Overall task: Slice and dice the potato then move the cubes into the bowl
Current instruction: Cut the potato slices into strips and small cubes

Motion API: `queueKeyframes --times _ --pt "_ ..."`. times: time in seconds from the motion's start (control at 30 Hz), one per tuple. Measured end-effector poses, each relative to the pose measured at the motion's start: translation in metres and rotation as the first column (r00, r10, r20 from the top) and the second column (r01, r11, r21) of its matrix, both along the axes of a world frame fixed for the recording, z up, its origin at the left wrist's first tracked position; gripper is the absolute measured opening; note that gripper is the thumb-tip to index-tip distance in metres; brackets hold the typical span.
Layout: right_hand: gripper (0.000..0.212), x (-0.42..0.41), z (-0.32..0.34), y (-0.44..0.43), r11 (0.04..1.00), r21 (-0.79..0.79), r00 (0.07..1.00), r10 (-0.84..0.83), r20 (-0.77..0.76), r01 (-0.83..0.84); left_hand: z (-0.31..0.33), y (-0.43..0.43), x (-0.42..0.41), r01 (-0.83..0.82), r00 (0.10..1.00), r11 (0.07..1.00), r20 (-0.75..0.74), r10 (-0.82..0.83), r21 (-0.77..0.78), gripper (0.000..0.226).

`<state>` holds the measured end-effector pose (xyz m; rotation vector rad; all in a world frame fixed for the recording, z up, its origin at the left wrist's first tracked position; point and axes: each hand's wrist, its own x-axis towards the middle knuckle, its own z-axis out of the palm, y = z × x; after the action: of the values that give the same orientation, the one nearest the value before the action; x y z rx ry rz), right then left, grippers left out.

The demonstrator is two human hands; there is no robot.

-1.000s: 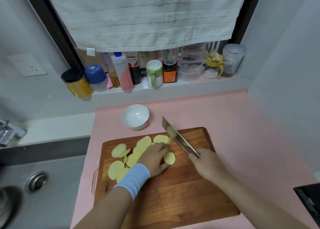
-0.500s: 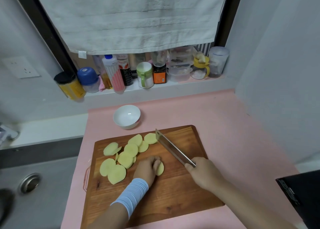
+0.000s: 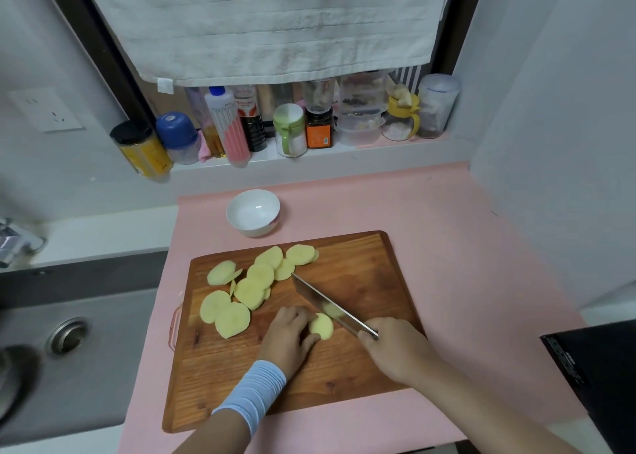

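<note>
One potato slice point(image 3: 321, 326) now pulled from pile point(image 3: 249, 293) to lower centre, pinched by left hand point(image 3: 287, 336); right hand point(image 3: 395, 347) gripping knife point(image 3: 330, 307), lowered alongside. Dicing likely next.

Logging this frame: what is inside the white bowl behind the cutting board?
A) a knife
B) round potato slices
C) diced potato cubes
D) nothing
D: the bowl shows only its bare white inside. The potato slices lie on the cutting board, the left hand holds a potato piece, and the right hand grips the knife.
</note>
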<state>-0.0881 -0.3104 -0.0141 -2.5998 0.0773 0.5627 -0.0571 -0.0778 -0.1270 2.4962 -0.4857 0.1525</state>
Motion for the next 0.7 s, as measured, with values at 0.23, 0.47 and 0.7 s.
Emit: queueKeyframes --times 0.23,0.47,0.7 --pt "0.036 -0.004 0.001 0.002 0.996 -0.057 0.994 0.069 0.085 -0.064 -0.009 -0.013 -0.009 0.143 0.974 0.987 0.166 -0.153 0.074 0.013" --pt "0.026 -0.025 0.007 0.006 0.988 -0.094 0.973 0.135 0.186 -0.119 -0.010 -0.014 -0.003 0.186 0.962 0.982 0.207 -0.180 -0.010 0.022" --pt "0.029 -0.027 0.007 -0.002 0.990 -0.108 0.986 0.104 0.127 -0.090 -0.014 -0.012 -0.002 0.215 0.955 0.975 0.222 -0.197 -0.061 0.010"
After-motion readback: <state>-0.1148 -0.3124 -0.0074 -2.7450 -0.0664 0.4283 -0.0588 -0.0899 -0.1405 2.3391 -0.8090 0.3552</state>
